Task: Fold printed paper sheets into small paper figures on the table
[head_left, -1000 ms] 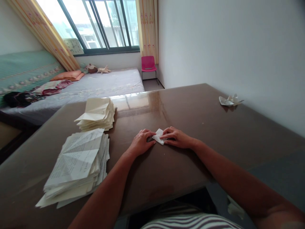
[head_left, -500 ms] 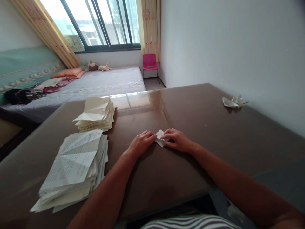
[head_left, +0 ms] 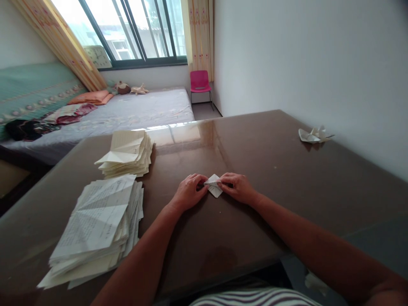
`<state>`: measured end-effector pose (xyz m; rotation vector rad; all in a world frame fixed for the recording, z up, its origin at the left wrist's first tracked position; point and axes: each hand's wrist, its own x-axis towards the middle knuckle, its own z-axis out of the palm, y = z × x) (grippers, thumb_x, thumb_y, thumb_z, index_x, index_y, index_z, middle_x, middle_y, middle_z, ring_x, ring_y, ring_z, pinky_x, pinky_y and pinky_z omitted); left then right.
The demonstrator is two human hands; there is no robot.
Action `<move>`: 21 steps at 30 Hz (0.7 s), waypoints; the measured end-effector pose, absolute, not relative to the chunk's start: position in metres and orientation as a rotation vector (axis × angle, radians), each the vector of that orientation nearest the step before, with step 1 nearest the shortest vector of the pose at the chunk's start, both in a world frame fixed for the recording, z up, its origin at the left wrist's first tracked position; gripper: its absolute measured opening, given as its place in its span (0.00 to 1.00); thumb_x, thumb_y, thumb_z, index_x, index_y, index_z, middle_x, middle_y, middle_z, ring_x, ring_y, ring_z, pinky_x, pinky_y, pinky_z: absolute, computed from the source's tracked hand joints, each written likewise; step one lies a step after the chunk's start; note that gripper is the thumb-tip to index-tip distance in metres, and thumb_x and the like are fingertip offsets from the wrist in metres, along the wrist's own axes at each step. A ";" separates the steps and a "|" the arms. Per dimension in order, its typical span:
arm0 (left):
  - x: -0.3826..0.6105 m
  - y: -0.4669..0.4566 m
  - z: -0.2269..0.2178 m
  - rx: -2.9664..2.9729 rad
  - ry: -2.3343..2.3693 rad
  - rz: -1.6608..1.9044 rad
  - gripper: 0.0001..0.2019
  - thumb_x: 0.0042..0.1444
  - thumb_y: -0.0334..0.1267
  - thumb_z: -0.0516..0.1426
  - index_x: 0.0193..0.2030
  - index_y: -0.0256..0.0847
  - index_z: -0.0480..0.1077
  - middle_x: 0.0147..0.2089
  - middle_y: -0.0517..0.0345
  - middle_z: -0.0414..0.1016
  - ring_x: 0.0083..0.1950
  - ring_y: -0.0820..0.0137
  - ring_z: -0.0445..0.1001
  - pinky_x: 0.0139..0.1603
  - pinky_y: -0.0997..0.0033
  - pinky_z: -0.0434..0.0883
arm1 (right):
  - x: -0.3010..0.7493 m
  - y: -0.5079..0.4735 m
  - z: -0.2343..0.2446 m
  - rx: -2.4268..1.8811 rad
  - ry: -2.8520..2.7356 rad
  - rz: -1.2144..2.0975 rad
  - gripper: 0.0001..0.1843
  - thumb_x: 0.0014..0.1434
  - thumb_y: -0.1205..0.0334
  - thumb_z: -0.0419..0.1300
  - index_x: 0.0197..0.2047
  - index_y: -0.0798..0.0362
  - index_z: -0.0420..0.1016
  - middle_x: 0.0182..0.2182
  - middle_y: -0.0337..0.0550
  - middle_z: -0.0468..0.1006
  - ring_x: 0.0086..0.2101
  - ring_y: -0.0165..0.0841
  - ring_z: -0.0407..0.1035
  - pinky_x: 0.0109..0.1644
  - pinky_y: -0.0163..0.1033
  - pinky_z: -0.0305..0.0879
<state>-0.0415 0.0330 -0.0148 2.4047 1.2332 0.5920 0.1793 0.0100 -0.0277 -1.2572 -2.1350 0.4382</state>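
A small folded piece of white paper (head_left: 215,190), diamond-shaped from above, lies on the brown table (head_left: 255,153) between my hands. My left hand (head_left: 191,190) pinches its left corner between thumb and fingers. On the opposite side, my right hand (head_left: 237,186) grips the right corner, fingertips pressed together. A crease runs across the middle of the paper. Left of my hands, a stack of printed white sheets (head_left: 95,216) with fold lines lies near my left forearm. Behind it sits a stack of cream-coloured sheets (head_left: 127,146), the top one creased.
Folded paper shapes (head_left: 312,135) stand at the table's right side, close to the white wall (head_left: 302,59). Beyond the table are a bed (head_left: 153,106) and a pink chair (head_left: 200,82) beneath a window (head_left: 137,29). The table's near edge is right before my body.
My left fingers have shifted from lying over the paper's left edge to pinching its corner. My right fingers have drawn back to the right corner, so more paper shows.
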 end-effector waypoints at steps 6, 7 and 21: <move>-0.028 0.030 -0.019 2.447 1.488 0.596 0.04 0.55 0.33 0.53 0.37 0.43 0.67 0.36 0.57 0.73 0.39 0.67 0.70 0.39 0.69 0.66 | 0.180 0.010 -0.033 -1.205 -2.171 0.384 0.12 0.62 0.56 0.55 0.41 0.48 0.80 0.39 0.43 0.79 0.38 0.32 0.72 0.43 0.34 0.65; -0.027 0.029 -0.019 2.453 1.518 0.584 0.04 0.54 0.33 0.53 0.36 0.43 0.66 0.35 0.57 0.72 0.38 0.67 0.70 0.38 0.69 0.66 | 0.180 0.010 -0.033 -1.198 -2.180 0.372 0.12 0.62 0.56 0.56 0.41 0.48 0.80 0.39 0.43 0.79 0.39 0.32 0.72 0.44 0.35 0.65; -0.031 0.028 -0.017 2.550 1.497 0.543 0.10 0.51 0.27 0.51 0.37 0.43 0.68 0.38 0.55 0.71 0.44 0.64 0.68 0.44 0.66 0.68 | 0.178 0.001 -0.026 -1.137 -2.335 0.294 0.13 0.59 0.55 0.60 0.46 0.44 0.78 0.42 0.43 0.76 0.42 0.35 0.67 0.47 0.40 0.64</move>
